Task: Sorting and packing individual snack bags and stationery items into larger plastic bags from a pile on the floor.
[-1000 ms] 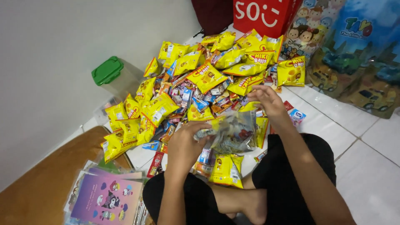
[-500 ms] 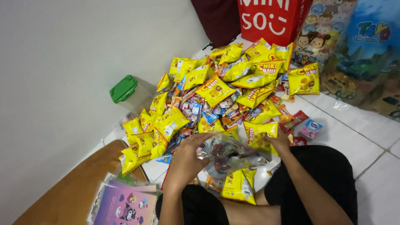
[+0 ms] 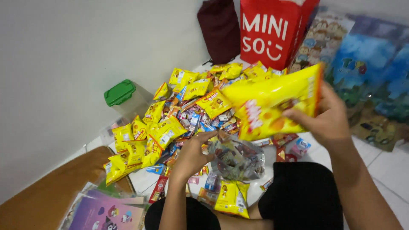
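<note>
Right hand (image 3: 328, 121) now lifting yellow snack packet (image 3: 272, 104), left hand (image 3: 191, 155) on clear bag (image 3: 236, 159)

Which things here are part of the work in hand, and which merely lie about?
In hand: right hand holding large yellow snack packet; left hand gripping clear plastic bag.
Lying about: green-lidded clear plastic box; red paper shopping bag; purple booklet.

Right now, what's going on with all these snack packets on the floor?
A person sits on the tiled floor before a heap of small yellow snack packets. The right hand holds one yellow packet up in the air. The left hand grips the edge of a clear plastic bag, already holding some items, near the lap.
</note>
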